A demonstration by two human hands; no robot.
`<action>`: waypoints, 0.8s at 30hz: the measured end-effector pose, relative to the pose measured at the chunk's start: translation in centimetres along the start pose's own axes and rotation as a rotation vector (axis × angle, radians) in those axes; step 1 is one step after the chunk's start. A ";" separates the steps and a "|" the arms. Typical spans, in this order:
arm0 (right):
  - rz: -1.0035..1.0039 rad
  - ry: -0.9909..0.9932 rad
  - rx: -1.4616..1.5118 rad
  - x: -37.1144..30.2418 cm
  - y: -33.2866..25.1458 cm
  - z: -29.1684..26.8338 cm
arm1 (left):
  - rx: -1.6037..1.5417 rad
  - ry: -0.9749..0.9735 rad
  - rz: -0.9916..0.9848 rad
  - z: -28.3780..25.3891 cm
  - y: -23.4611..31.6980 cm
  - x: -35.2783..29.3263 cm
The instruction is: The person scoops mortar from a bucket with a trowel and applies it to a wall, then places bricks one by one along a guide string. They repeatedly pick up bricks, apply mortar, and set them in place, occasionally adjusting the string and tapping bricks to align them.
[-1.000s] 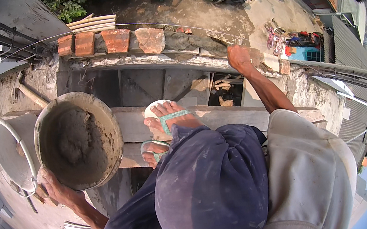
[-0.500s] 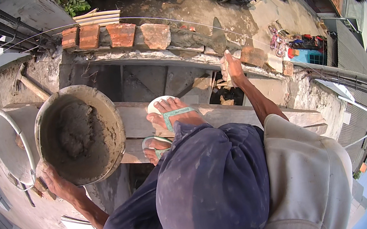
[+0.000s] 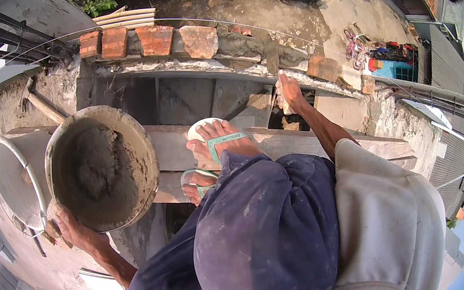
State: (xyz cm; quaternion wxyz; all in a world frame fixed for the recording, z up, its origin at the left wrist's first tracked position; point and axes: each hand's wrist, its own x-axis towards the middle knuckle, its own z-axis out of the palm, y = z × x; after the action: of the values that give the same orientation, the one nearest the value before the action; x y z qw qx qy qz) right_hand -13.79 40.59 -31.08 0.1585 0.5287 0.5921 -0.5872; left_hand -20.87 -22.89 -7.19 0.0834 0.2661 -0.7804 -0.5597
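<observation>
My right hand is closed round the handle of a trowel; its blade reaches over the wall top and is seen nearly edge-on. Wet grey mortar lies along that wall top, on both sides of the blade. A loose brick sits to the right of the trowel. Over at the left, my left hand grips the lower left side of a round bucket, some fingers hidden against it. Grey mortar fills part of the bucket.
Several orange bricks stand in a row on the wall, below a taut string. My sandalled feet rest on wooden planks over a deep opening. A white pail and a hammer are at left. The ground lies far below.
My right hand and the trowel have shifted slightly left, and the blade has turned to look narrower. More mortar shows to its right. My left hand stays at the bucket.
</observation>
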 end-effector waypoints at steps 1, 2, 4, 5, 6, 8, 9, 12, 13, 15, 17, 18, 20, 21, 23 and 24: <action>0.024 -0.026 -0.003 -0.1 0.1 -0.2 | -0.024 0.012 -0.036 0.1 0.1 -0.1; -0.039 -0.025 -0.047 -0.3 0.1 -0.2 | -0.056 0.025 -0.064 0.5 0.4 -0.1; -0.056 -0.006 0.082 -0.8 0.0 -0.2 | -0.082 0.015 -0.061 1.1 0.9 0.0; -0.055 0.003 0.144 -1.4 0.0 -0.1 | -0.086 0.009 -0.064 1.1 1.1 -0.2; -0.062 -0.053 0.137 -1.4 -0.2 -0.1 | -0.006 -0.002 -0.010 0.6 0.6 -0.2; -0.013 -0.046 0.056 -1.6 -0.5 0.4 | 0.069 -0.011 0.053 -0.2 -0.3 0.0; 0.006 -0.044 0.016 -1.9 -1.0 0.8 | 0.065 -0.014 0.061 -0.1 -0.3 0.1; -0.188 -0.032 -0.014 -3.2 -0.9 0.0 | -0.101 0.000 -0.054 0.5 0.3 -0.1; -0.265 -0.047 -0.027 -3.3 -0.8 -0.3 | -0.111 0.011 -0.073 0.7 0.5 -0.2; -0.139 -0.209 0.157 -5.6 -3.9 2.0 | -0.019 0.015 -0.012 -0.1 0.1 0.2; 0.038 -0.318 0.316 -6.7 -5.7 3.6 | 0.119 -0.022 0.097 -1.4 -1.4 1.1; 0.028 -0.339 0.291 -6.2 -5.8 3.9 | 0.149 -0.040 0.133 -1.4 -1.8 1.2; 0.091 -0.278 0.290 -4.8 -4.5 3.4 | 0.070 -0.045 0.107 -0.9 -1.7 1.2; 0.066 -0.204 0.249 -4.9 -3.9 3.2 | 0.023 -0.036 0.078 -0.6 -1.2 1.0; -0.084 0.025 0.181 -5.3 -2.6 1.6 | -0.096 -0.010 -0.047 -0.1 0.2 -0.1; -0.182 0.059 0.213 -4.7 -1.2 0.0 | -0.019 -0.018 0.009 -0.8 -0.4 0.0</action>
State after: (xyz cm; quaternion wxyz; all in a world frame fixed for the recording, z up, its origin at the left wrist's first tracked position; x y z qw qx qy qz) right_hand -12.95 38.81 -26.66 0.0302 0.5039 0.5762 -0.6428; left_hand -20.44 -23.65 -7.34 0.0817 0.2567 -0.7769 -0.5691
